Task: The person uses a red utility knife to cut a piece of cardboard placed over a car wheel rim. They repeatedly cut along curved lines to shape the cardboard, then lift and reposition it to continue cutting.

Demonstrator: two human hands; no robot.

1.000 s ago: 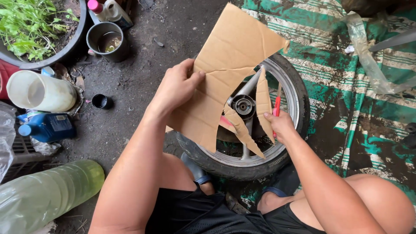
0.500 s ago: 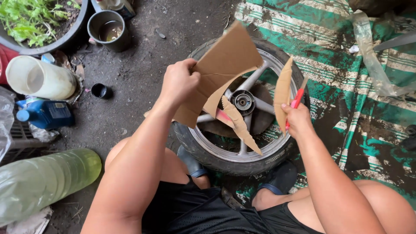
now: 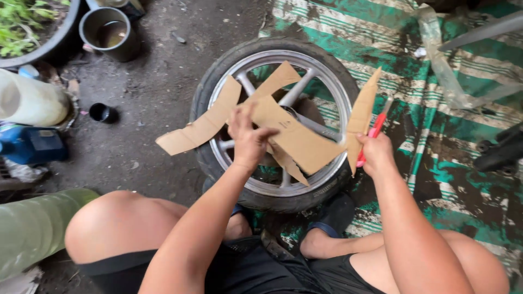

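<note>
A small wheel point(image 3: 220, 71) with a black tyre and silver spoked rim lies flat on the ground in front of me. My left hand point(image 3: 248, 137) grips a cut-out piece of brown cardboard point(image 3: 202, 126), held flat over the rim. My right hand point(image 3: 376, 153) is at the wheel's right edge and holds a narrow cardboard strip point(image 3: 363, 113) upright together with a red-handled cutter point(image 3: 375, 130).
A green and white striped mat point(image 3: 436, 65) covers the ground on the right. At the left stand a metal pot point(image 3: 109, 32), a small black cap point(image 3: 101, 112), a white jug point(image 3: 30, 100), a blue object point(image 3: 30, 144), a green bottle point(image 3: 32, 228) and a planter point(image 3: 32, 27).
My left hand has turned the large cardboard piece down from upright to flat across the rim. My right hand has moved further right with the strip and the cutter.
</note>
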